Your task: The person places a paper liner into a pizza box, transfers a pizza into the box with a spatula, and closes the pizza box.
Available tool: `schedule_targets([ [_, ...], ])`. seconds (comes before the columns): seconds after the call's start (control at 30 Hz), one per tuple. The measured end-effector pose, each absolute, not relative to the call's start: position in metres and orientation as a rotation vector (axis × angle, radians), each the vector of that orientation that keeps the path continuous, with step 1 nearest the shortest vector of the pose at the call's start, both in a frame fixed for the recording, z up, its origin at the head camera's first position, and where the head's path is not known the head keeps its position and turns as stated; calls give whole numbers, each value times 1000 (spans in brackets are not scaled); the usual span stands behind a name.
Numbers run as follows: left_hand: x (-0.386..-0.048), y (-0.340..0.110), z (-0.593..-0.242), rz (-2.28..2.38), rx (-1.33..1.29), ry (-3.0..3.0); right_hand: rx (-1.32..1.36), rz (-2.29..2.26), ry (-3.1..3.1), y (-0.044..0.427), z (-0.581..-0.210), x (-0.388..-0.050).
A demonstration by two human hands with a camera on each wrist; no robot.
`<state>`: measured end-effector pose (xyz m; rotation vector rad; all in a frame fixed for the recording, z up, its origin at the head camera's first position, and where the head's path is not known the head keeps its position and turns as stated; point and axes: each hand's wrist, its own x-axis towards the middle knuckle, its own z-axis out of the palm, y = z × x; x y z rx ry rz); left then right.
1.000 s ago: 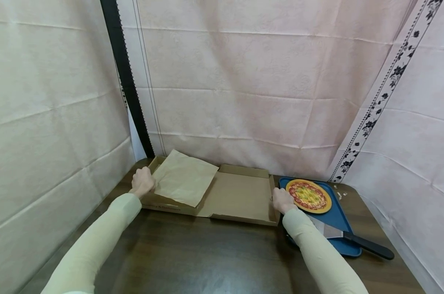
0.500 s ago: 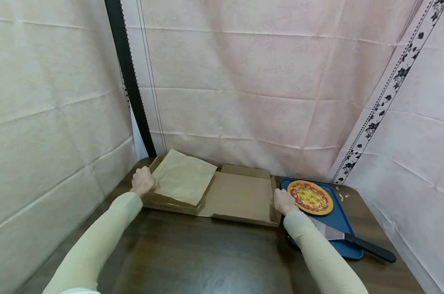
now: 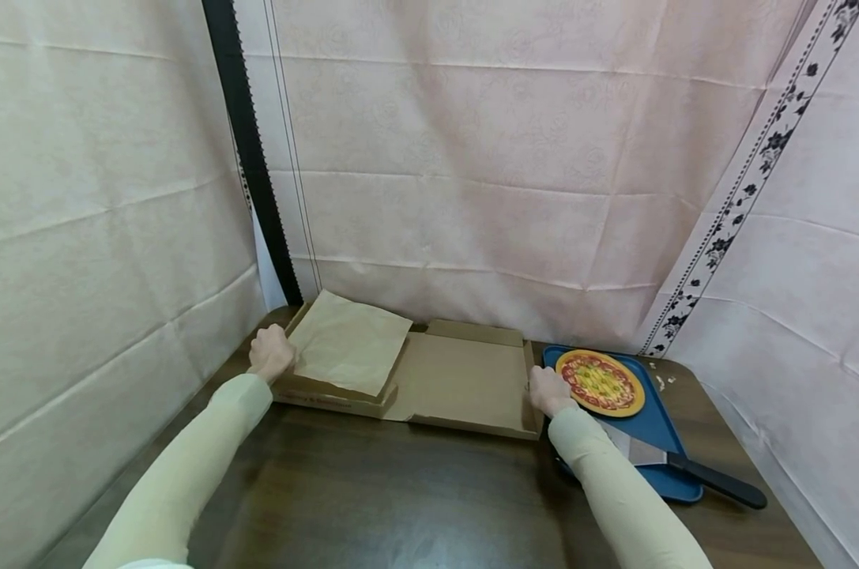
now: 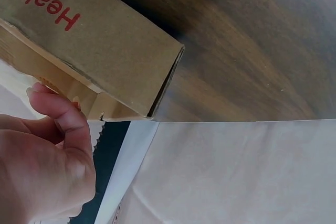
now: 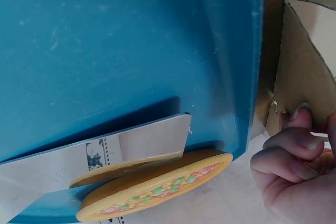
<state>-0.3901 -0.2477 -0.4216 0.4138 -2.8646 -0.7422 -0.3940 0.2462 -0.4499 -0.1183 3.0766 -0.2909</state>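
An opened cardboard pizza box lies flat at the back of the table. Over its left half is a tilted sheet of brown paper. My left hand pinches the sheet's left edge above the box wall; the fingertips are partly hidden, but curled fingers show in the left wrist view. At the far right side of the box, my right hand grips the lid's side flap with bent fingers. Beside that hand a pizza rests on a blue tray.
A pizza server with a black handle lies across the tray, its handle sticking out past the tray's right edge. White crumbs are on the table behind the tray. Pale cloth walls stand close around the table.
My left hand has shifted slightly left, and the paper sheet has moved left with it, lying lower over the box. My right hand stays at the lid's flap.
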Motion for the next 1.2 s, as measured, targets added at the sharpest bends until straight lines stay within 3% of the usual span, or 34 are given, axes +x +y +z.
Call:
schedule_targets([
  [1.2, -391, -252, -433, -751, 410, -2910, -122, -308, 3082, 246, -450, -394],
])
